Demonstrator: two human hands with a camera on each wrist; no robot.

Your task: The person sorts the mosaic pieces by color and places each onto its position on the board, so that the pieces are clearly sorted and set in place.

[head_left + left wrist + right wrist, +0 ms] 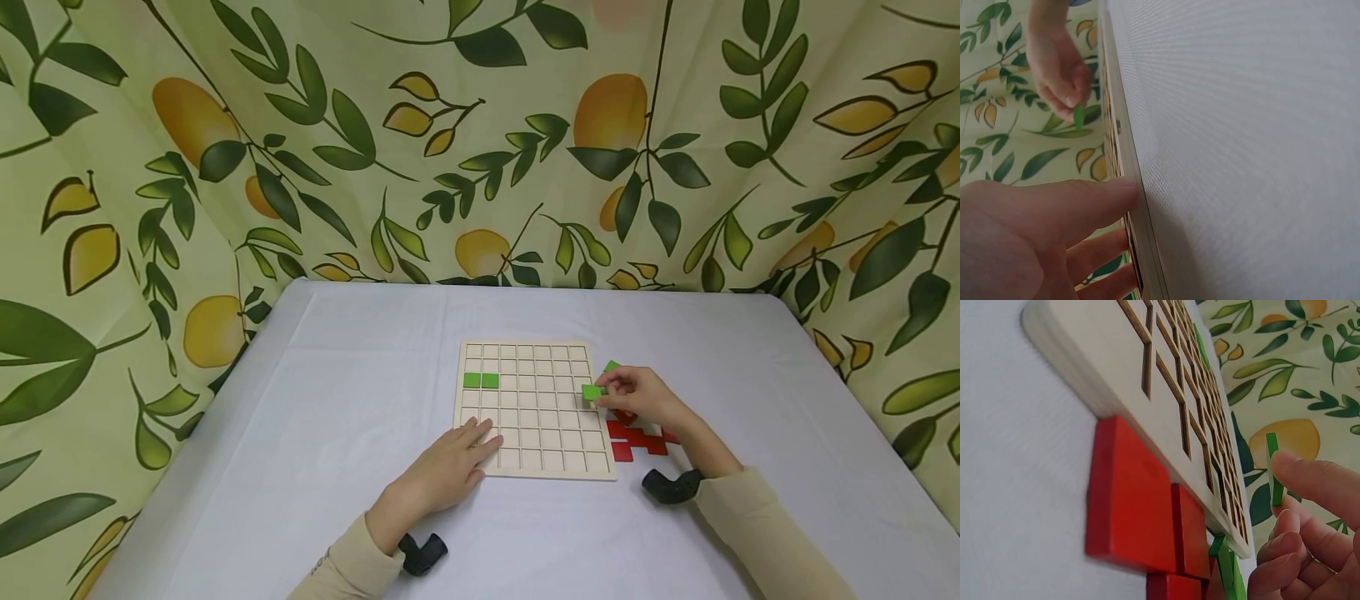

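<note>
A wooden grid board (pixel 528 437) lies flat on the white table, with two green square tiles (pixel 481 381) side by side in cells near its left edge. My right hand (pixel 641 394) pinches another green tile (pixel 592 392) between thumb and fingertips, above the board's right edge. The right wrist view shows this tile (pixel 1274 469) held edge-on, apart from the board. My left hand (pixel 446 468) rests on the board's lower left corner with fingers spread. In the left wrist view its thumb (pixel 1100 197) lies against the board's side edge.
Several red tiles (pixel 637 440) lie in a loose group along the board's right side, partly under my right forearm. More green tiles (pixel 1227 569) lie beyond them, by the board's edge. A patterned curtain (pixel 480 150) stands behind the white table (pixel 360 358).
</note>
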